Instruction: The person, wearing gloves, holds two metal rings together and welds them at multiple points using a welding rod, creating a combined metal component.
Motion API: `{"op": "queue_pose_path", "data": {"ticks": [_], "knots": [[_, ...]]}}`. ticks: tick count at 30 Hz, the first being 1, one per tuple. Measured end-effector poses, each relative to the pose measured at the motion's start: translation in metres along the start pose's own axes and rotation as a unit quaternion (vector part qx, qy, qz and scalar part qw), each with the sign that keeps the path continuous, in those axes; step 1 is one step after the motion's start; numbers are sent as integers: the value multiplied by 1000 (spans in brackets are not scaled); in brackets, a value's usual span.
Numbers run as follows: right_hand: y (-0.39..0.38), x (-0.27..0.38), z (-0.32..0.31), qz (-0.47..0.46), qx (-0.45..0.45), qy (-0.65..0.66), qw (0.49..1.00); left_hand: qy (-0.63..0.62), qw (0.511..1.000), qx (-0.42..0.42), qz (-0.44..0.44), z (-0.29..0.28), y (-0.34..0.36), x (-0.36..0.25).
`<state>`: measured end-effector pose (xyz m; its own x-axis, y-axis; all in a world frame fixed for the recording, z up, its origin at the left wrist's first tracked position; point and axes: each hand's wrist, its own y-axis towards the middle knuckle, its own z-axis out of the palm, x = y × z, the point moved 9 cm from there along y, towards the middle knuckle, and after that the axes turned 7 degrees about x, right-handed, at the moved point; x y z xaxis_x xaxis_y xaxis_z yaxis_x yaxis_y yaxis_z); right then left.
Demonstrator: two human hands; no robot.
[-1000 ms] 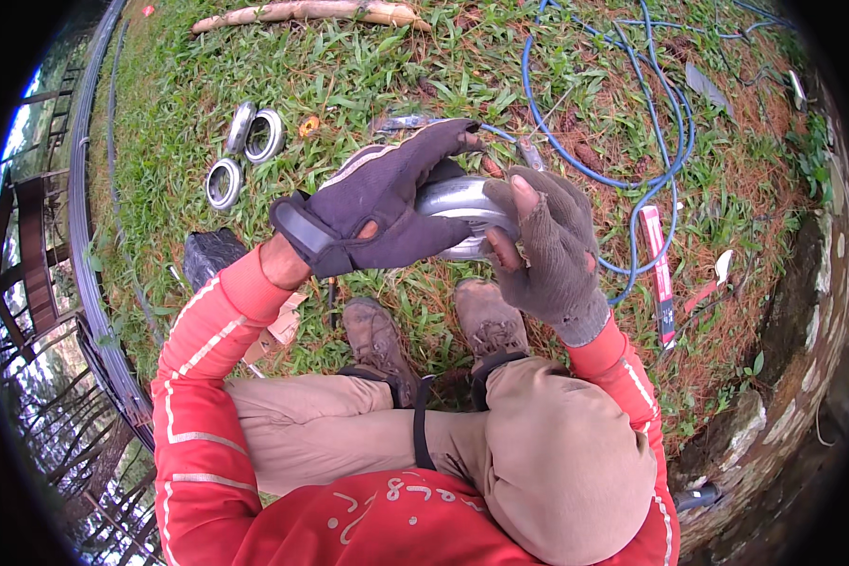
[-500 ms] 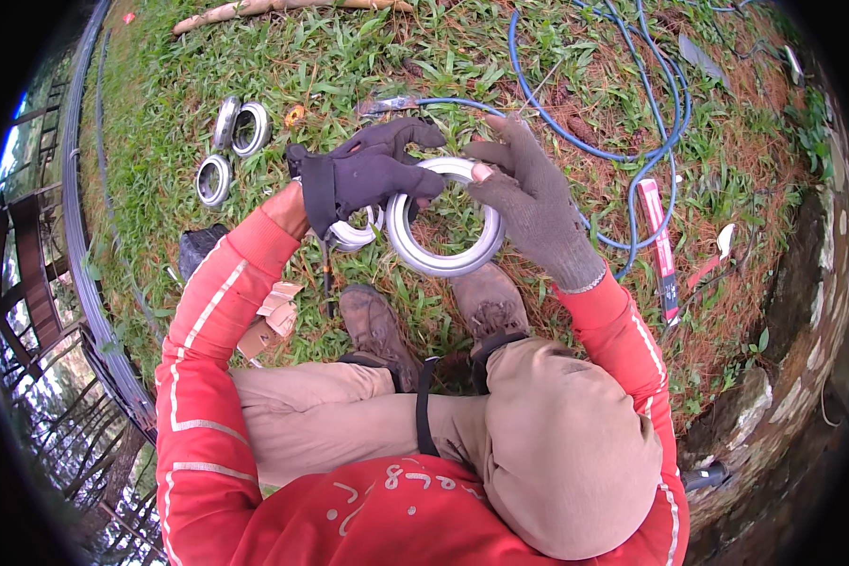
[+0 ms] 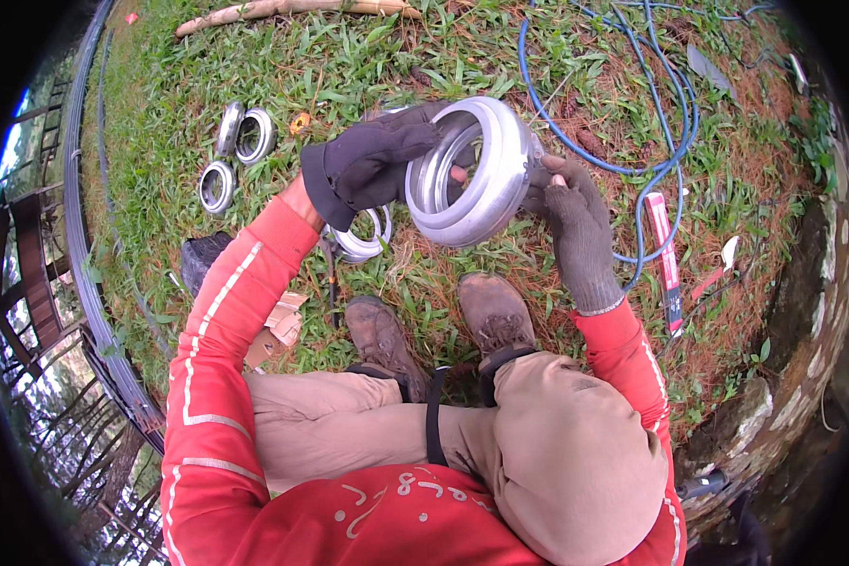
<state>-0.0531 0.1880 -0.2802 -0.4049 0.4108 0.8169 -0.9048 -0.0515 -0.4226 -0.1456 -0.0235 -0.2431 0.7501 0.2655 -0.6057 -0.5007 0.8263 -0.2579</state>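
Observation:
A shiny silver metal ring (image 3: pixel 511 179), thick-walled and hollow, is held tilted above the grass in front of my boots. My left hand (image 3: pixel 373 160), in a black glove, grips its left side with the fingers curled at the opening. At the ring's right edge, my right hand (image 3: pixel 580 226) in a worn grey-brown glove has its fingers bent and pinched against the metal; a bare thumb tip shows. Another silver ring (image 3: pixel 360 247) lies on the grass below my left wrist, partly covered by it.
Farther left lie three smaller silver rings (image 3: pixel 217 187). A blue hose (image 3: pixel 643 170) loops at the upper right, near a red-and-black flat strip (image 3: pixel 665 264). Torn cardboard (image 3: pixel 278 330) and a dark tool (image 3: pixel 332 283) lie by my left boot (image 3: pixel 382 341). A stone edge (image 3: pixel 802 349) borders the right.
The ring has risen off the grass and tipped to show its outer side. My left hand has closed on it, while my right hand has moved down and right, its fingers bending in.

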Motion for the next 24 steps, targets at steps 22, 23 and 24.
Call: {"op": "queue_pose_path", "data": {"ticks": [22,23,24], "knots": [[-33,138,17,-369,-68,-414,830,-558,824,-8,100,115,93,80],[-34,138,15,-373,-74,-409,829,-563,820,2,102,117,94,79],[-34,137,13,-378,-80,-405,829,-568,816,13,103,119,95,78]]}}
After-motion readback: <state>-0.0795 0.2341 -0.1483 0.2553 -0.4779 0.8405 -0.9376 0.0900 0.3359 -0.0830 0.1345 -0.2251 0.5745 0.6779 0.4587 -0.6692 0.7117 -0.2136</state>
